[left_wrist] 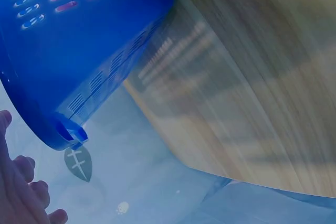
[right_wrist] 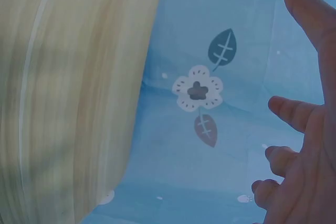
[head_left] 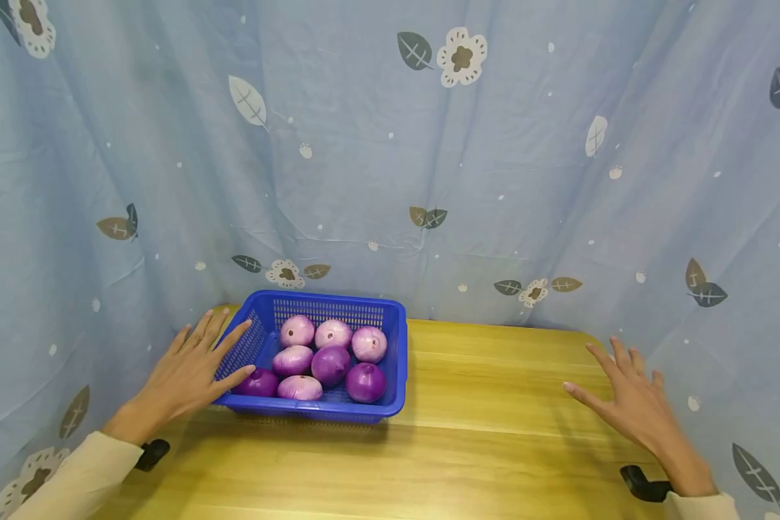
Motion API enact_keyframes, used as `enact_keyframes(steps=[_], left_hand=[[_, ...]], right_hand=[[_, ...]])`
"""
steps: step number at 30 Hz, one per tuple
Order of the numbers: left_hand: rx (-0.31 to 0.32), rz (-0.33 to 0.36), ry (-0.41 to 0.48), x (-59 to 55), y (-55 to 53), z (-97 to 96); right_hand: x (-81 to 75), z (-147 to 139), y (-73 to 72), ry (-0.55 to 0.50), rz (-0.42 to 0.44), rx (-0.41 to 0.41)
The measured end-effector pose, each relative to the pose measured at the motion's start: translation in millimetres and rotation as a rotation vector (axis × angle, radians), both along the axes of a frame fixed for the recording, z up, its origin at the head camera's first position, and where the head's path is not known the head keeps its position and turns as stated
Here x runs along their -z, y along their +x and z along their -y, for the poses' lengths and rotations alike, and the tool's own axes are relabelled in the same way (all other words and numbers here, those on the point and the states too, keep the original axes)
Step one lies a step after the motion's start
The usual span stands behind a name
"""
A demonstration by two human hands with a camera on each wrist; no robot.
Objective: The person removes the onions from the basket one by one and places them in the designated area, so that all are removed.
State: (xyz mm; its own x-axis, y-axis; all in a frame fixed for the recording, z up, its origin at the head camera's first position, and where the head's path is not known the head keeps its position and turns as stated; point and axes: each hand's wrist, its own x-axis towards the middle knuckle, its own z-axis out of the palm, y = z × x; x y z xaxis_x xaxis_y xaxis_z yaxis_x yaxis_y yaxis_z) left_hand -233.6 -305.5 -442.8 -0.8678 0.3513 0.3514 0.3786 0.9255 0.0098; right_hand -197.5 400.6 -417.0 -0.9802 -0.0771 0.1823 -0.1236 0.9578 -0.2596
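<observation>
A blue plastic basket with slotted walls sits on the left part of the table and holds several purple onions. Some onions show a pale cut end upward. My left hand is spread beside the basket's left side, thumb and index finger over its rim in the head view; I cannot tell whether they touch it. In the left wrist view, the fingers appear apart from the basket wall. My right hand hovers over the table's right end, fingers spread, holding nothing.
The yellow wood-grain table runs under both hands. A light blue curtain printed with leaves and flowers hangs behind it and along both sides. Dark wrist mounts show below the hands.
</observation>
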Motion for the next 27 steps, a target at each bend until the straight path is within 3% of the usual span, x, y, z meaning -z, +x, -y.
enact_keyframes(steps=[7,12,16,20,23,27], left_hand=[[0.01,-0.017,0.009,3.4,-1.7,-1.0],[-0.026,0.035,0.114,4.9,-4.3,0.5],[-0.095,0.124,0.32,2.3,-10.0,3.2],[-0.151,0.174,0.608,1.4,-13.2,9.1],[-0.148,0.221,0.753,4.6,-15.6,16.1],[-0.115,0.338,0.89,13.3,-20.8,22.7]], right_hand=[[0.5,-0.2,1.7,-0.015,0.005,-0.01],[3.5,1.5,-0.4,-0.013,0.01,-0.009],[8.2,4.7,0.7,-0.029,0.037,0.0],[10.3,8.8,-0.1,-0.051,0.038,-0.01],[11.8,12.4,-1.9,-0.079,0.024,-0.032],[13.7,16.4,-4.2,-0.118,-0.007,-0.07]])
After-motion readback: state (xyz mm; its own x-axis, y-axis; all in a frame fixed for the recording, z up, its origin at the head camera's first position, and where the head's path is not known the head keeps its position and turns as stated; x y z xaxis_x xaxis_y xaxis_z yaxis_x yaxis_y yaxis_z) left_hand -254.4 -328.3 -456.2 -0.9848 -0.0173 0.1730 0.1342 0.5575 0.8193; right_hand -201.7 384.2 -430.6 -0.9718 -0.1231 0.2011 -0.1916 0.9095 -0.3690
